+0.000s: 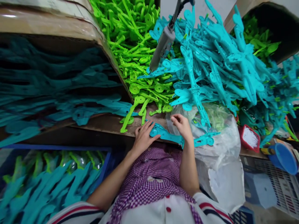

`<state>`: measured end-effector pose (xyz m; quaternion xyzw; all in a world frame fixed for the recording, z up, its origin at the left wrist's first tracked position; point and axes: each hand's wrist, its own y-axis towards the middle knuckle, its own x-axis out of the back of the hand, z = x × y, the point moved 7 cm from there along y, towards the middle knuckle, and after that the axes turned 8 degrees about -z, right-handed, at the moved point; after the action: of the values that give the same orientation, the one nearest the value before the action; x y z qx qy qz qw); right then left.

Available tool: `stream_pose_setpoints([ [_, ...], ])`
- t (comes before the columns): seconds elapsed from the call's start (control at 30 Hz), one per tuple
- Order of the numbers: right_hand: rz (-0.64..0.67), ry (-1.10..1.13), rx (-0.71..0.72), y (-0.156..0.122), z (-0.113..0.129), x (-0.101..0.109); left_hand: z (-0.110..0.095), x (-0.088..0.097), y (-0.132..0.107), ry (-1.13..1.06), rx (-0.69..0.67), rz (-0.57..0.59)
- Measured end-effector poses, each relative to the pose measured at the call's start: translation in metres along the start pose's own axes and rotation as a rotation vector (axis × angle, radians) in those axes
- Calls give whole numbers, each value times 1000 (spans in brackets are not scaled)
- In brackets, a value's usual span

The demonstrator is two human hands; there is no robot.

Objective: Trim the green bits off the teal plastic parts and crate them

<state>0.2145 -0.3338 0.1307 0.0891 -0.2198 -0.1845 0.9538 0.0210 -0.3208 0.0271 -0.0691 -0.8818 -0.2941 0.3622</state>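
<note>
A long turquoise plastic part (166, 134) with a round, holed end lies along the edge of the workbench in front of me. My left hand (145, 136) grips its left end, thumb and fingers around it. My right hand (183, 126) is raised over the part's right half, the fingers curled in toward the thumb. Whatever small thing may be between those fingertips is too small to make out. Past the right wrist, the part's narrow right end (206, 140) sticks out over a clear plastic bag. Behind the left hand lie loose green plastic arms (133, 113).
A grey powered screwdriver (163, 46) hangs over heaps of green parts (130, 40) and turquoise parts (217, 62). Left stand a cardboard box (58, 23) and a blue crate (107, 158). Right are the plastic bag (224, 140), a red tray of small white pieces (250, 138) and a blue tub (283, 158).
</note>
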Motion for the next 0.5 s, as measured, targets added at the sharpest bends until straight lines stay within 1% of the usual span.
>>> stream_pose_setpoints([
  [0.07,129,71,51,3,16,-23,-1,1,0,-3,12,-9],
  [0.13,194,93,93,-1,21,-40,0,3,1,-7,24,-11],
  [0.2,194,24,107,-6,11,-49,1,5,2,-11,21,5],
  [0.3,178,-122,91,-14,-18,-54,3,6,3,-30,-1,47],
  [0.37,167,-170,85,-17,-33,-57,6,6,3,-47,7,58],
  [0.43,152,-206,112,-18,-37,-60,9,5,4,-64,34,53],
  [0.5,148,-245,165,-18,-34,-64,10,4,4,-80,54,42],
])
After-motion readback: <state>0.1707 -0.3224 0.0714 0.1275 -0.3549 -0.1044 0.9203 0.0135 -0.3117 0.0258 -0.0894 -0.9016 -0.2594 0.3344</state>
